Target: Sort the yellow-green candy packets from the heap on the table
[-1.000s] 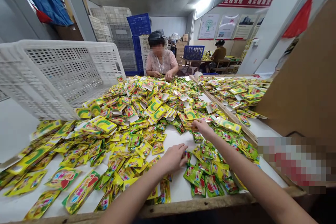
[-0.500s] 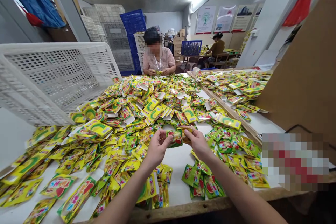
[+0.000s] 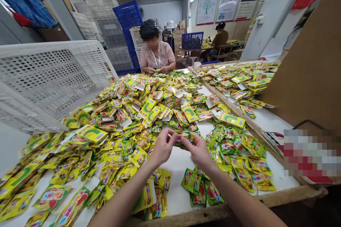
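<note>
Above the middle of the white tabletop (image 3: 176, 170), my left hand (image 3: 163, 146) and my right hand (image 3: 199, 149) face each other with bent fingers. Between their fingertips is a small printed packet (image 3: 183, 135), red, green and yellow, seen nearly edge-on and partly hidden by the fingers. Just below my right hand lie a few green sachets (image 3: 195, 184) with watermelon pictures. Yellow sachets (image 3: 160, 198) and a small flat carton (image 3: 146, 195) are below my left forearm. More green sachets (image 3: 229, 145) spread out to the right of my hands.
A heap of yellow cartons (image 3: 149, 106) rises beyond my hands. On the left a white plastic crate (image 3: 53, 74) lies tipped on its side. A wooden strip (image 3: 229, 106) divides the table on the right, near a cardboard sheet (image 3: 306, 67). A co-worker (image 3: 157, 53) sits opposite.
The packet between my hands has turned from showing its broad green face to lying nearly edge-on. My fingertips have shifted around it. The camera view has tilted slightly downward.
</note>
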Demonstrator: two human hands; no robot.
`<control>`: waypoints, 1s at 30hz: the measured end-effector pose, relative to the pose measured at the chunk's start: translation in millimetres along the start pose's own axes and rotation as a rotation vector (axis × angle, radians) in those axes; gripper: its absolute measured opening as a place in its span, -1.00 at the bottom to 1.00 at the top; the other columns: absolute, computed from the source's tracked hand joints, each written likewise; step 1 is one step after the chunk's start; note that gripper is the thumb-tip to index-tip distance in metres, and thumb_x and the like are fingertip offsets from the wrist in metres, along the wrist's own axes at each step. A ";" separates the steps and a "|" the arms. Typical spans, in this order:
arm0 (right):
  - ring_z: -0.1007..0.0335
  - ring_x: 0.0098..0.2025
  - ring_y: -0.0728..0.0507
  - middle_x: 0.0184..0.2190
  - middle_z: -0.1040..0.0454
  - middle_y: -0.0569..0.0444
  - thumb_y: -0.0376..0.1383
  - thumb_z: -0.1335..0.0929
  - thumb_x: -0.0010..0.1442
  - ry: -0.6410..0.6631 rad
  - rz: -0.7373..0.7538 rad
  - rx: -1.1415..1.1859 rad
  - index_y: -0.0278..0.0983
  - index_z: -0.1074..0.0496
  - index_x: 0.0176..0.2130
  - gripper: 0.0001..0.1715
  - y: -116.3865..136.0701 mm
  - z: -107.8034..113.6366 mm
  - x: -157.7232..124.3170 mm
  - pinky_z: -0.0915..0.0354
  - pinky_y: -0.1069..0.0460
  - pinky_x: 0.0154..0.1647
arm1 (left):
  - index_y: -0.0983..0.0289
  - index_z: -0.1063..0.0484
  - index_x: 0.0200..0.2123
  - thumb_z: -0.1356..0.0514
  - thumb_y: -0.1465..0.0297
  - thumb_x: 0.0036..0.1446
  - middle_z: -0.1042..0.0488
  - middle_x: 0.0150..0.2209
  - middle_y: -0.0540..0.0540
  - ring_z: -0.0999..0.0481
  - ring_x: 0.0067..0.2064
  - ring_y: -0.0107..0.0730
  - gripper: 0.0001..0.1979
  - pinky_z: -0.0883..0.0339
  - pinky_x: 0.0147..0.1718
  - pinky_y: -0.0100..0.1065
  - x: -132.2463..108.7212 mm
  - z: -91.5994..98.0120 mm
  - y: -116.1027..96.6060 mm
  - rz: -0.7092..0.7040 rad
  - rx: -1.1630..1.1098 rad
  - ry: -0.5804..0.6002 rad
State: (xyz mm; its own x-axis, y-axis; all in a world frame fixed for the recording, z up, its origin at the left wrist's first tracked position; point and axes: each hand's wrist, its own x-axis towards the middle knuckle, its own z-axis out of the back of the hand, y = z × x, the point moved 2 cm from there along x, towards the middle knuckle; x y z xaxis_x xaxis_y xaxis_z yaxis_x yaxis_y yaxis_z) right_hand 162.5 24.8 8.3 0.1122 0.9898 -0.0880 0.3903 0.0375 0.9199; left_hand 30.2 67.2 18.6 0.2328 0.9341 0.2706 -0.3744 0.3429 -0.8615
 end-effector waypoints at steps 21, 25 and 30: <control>-0.49 -0.37 -0.10 -0.39 -0.57 0.03 -0.10 -0.51 -0.18 0.266 -0.003 0.029 -0.30 -0.50 -0.34 -0.58 7.1 -0.4 0.0 -0.40 -0.04 -0.25 | 0.26 -0.15 -0.06 -0.23 0.14 -0.10 -0.36 -0.12 0.20 -0.44 -0.07 -0.10 -0.43 -0.33 -0.11 -0.03 -34.5 24.9 -0.3 0.049 -0.122 -0.228; -0.47 -0.35 -0.12 -0.36 -0.55 0.03 -0.14 -0.49 -0.14 0.306 0.103 -0.332 -0.30 -0.52 -0.33 -0.63 10.2 1.5 -0.3 -0.38 -0.02 -0.27 | 0.15 -0.20 0.08 -0.31 0.38 -0.17 -0.17 0.16 0.22 0.04 0.26 0.15 -0.32 0.20 0.17 0.18 -46.4 34.0 -1.4 -0.275 0.620 -0.379; -0.45 -0.37 -0.10 -0.38 -0.52 0.07 -0.14 -0.49 -0.15 0.436 0.078 -0.369 -0.30 -0.50 -0.30 -0.60 10.6 0.1 -0.7 -0.39 0.01 -0.31 | 0.20 -0.40 -0.21 -0.19 0.48 -0.10 -0.47 -0.17 0.15 -0.34 0.04 0.03 -0.70 0.17 0.14 0.15 -49.0 32.6 -6.2 -0.245 0.950 -0.109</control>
State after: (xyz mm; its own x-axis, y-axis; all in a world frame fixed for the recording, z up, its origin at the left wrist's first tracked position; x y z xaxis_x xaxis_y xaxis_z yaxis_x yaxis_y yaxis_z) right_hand 166.7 24.5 18.1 -0.2902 0.9537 0.0791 0.0427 -0.0697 0.9967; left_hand -8.1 22.5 24.7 0.3341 0.8142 0.4749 -0.9030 0.4208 -0.0863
